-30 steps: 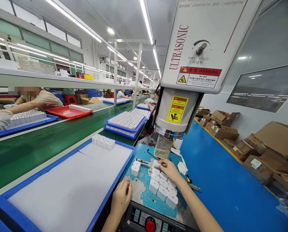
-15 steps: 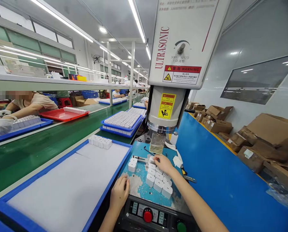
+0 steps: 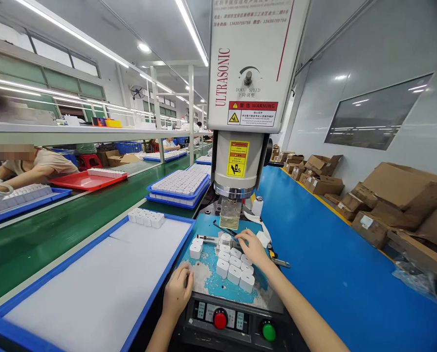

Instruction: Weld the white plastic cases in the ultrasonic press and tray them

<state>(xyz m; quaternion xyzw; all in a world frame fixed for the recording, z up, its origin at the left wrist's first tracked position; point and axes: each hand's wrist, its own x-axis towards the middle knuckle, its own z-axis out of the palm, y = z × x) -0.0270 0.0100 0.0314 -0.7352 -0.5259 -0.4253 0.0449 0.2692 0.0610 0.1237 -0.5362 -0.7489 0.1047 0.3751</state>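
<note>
My right hand (image 3: 252, 246) rests among several small white plastic blocks (image 3: 234, 266) on the teal plate of an ultrasonic welding machine (image 3: 248, 98). Its fingers curl beside the block (image 3: 226, 239) seated under the metal horn (image 3: 230, 214); whether they grip anything is unclear. My left hand (image 3: 178, 292) lies loosely curled at the plate's left edge, next to the control panel with a red button (image 3: 220, 320) and a green button (image 3: 268, 332). One more white block (image 3: 195, 250) stands apart at the plate's left.
A blue tray (image 3: 160, 274) with a white liner holds a short row of white blocks (image 3: 146, 218) at its far end. Beyond it is a full stacked tray (image 3: 178, 185). A green conveyor (image 3: 57, 225) runs left, with a seated person. Cardboard boxes (image 3: 394, 205) line the right wall.
The view has swung so the machine sits further left and the green button shows. My right hand has drawn back slightly from under the horn; my left hand stays put.
</note>
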